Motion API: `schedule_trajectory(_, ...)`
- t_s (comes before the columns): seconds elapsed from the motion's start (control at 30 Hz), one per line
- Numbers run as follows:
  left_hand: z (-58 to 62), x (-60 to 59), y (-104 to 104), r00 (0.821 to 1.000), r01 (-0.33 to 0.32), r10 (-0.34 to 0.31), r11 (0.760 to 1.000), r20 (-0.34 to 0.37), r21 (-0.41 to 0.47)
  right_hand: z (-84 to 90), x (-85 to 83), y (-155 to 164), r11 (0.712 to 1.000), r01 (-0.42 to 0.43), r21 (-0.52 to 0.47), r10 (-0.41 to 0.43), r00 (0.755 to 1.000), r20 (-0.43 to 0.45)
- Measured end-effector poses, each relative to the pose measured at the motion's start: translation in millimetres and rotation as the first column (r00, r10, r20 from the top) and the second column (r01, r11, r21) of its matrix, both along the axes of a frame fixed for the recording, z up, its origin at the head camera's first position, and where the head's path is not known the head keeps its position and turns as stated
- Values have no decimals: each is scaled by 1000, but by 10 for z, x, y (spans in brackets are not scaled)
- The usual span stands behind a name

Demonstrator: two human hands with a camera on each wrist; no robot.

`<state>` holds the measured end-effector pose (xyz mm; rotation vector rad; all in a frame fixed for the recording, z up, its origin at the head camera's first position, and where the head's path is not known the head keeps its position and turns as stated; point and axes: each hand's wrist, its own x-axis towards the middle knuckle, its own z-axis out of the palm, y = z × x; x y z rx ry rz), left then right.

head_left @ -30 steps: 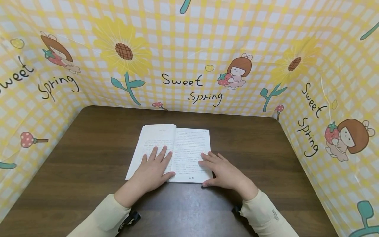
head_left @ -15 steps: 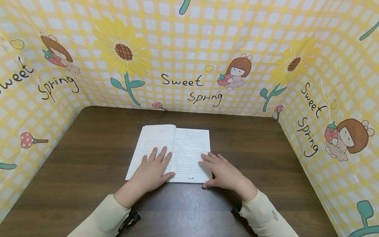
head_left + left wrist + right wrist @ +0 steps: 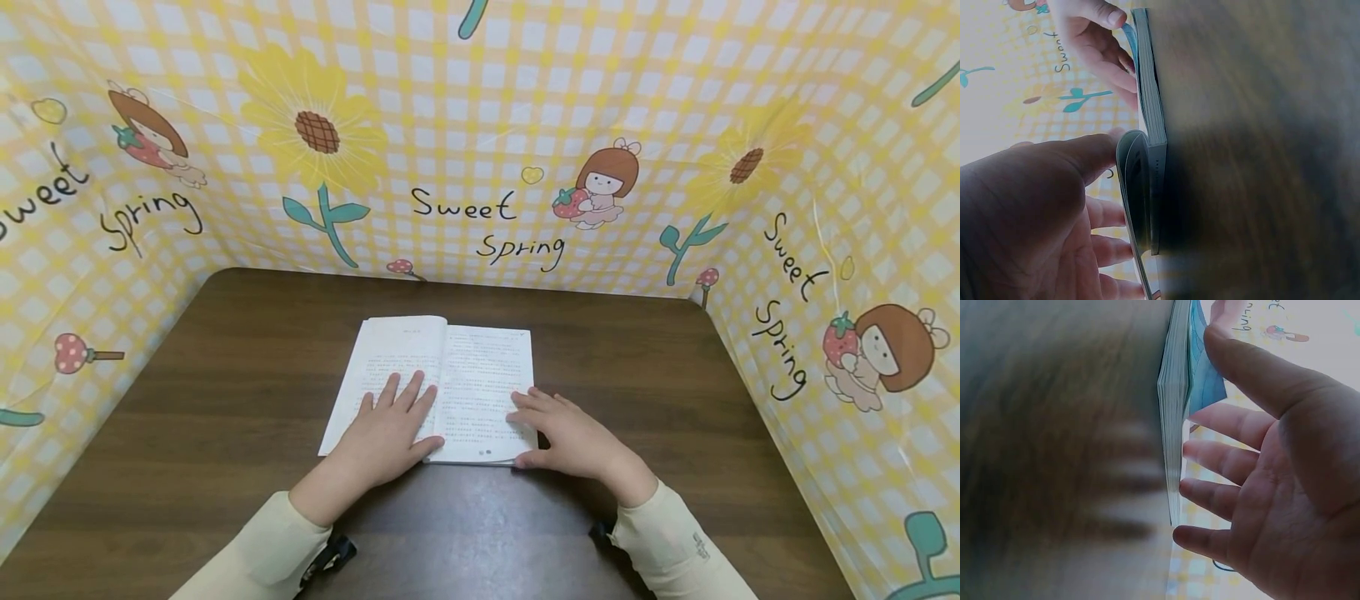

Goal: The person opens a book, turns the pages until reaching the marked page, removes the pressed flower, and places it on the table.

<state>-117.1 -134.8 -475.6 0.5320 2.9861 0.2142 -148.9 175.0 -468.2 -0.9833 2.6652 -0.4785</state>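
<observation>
An open book (image 3: 483, 358) with printed pages lies on the wooden table. My left hand (image 3: 384, 429) rests spread on its left page, thumb near the fold. In the left wrist view, the left-hand leaves (image 3: 1132, 187) bulge up in a curve by the spine. My right hand (image 3: 577, 435) is at the lower right of the book, fingertips over the right page. A page (image 3: 1207, 375) there stands lifted at its lower corner, against the right thumb (image 3: 1254, 369). The other right fingers (image 3: 1216, 459) reach to the page's surface, spread apart.
The brown table (image 3: 645, 358) extends around the book on all sides. A yellow checked cloth (image 3: 465, 108) printed with flowers and cartoon figures walls the back and both sides. Dark wrist straps (image 3: 328, 560) show by the cream sleeves (image 3: 258, 542).
The right thumb has moved slightly up, and the right page's lower corner has risen a little off the leaves below. The left hand stays where it was.
</observation>
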Motion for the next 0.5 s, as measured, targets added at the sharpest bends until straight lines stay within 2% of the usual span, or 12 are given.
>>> schedule_trajectory(0.13,-1,0,0,1000,1,-1,1000,-3,1,1,-15,4,999,-31,-8,31,999,-26)
schedule_trajectory(0.23,2,1,-2,1000,3,-3,1000,-3,1,4,-31,6,996,-90,-17,88,994,-71)
schedule_trajectory(0.37,1,1,-3,1000,2,-2,1000,-2,3,8,-49,21,983,-185,-4,182,972,-147)
schedule_trajectory(0.5,0,-1,1,1000,-1,1,1000,1,5,13,-62,38,973,-231,10,229,956,-182)
